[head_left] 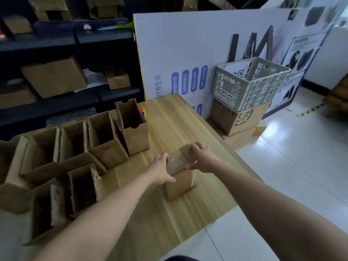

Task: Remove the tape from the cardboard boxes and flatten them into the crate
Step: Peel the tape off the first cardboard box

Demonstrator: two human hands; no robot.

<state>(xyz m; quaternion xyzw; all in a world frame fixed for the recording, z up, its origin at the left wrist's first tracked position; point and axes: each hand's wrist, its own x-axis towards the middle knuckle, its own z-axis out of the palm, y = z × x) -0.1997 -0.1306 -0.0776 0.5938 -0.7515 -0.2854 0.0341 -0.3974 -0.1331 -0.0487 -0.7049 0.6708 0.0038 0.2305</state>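
Cardboard box [180, 185] is held upright on the pale wood-grain worktop [169, 119], clamped from either side. The left grip [160, 170] is curled over its upper left edge with the thumb laid down the near face. The right grip [202, 159] is closed over the upper right edge, with the fingers hooked past the far rim. The box thus lies directly between the two grips, with its long axis standing vertical beneath them.

A strip of clear tape [177, 161] is seen across the closed top, in the gap between the grips, glossy against the matt brown board. Whether an end is lifted cannot be told. The coming move is judged to turn on this: a tape end must be picked at just beside a thumb, and the right grip's thumb appears the nearer.

The slotted grey plastic crate [244, 91] is set beyond and to the right of the right grip, well apart and raised on stacked cartons [237, 119]. To the left of the left grip, several open-topped boxes [105, 140] of rough corrugated board are stood close together.
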